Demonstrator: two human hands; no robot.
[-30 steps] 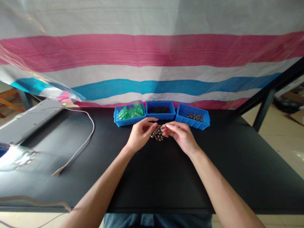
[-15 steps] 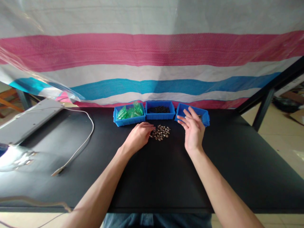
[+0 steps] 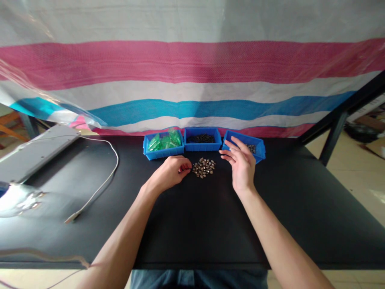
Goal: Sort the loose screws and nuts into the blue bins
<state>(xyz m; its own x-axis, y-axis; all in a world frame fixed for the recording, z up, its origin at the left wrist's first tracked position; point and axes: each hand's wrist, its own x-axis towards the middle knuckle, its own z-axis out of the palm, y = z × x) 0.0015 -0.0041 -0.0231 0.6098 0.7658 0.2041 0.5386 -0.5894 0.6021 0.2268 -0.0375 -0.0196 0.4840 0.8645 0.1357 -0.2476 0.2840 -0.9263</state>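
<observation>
A pile of small metal pieces (image 3: pixel 203 167) lies on the black table. At its left edge is my left hand (image 3: pixel 173 172), fingers pinched together; what they hold, if anything, is too small to name. My right hand (image 3: pixel 242 166) is raised, palm showing and fingers spread, holding nothing, in front of the right blue bin (image 3: pixel 260 153), which has small metal parts in it. The middle blue bin (image 3: pixel 203 147) holds dark screw-like pieces. Green plastic pieces (image 3: pixel 165 141) fill the left blue bin (image 3: pixel 165 153).
A white cable (image 3: pixel 112 172) curves over the table's left side, near a grey metal panel (image 3: pixel 45 150) and clear plastic (image 3: pixel 18 200). Behind the bins hangs a striped sheet (image 3: pixel 186 64). A black metal frame (image 3: pixel 333 136) stands at the right.
My left hand has drawn back slightly to the left from the pile. My right hand has shifted a little left, showing more of the metal parts in the right bin.
</observation>
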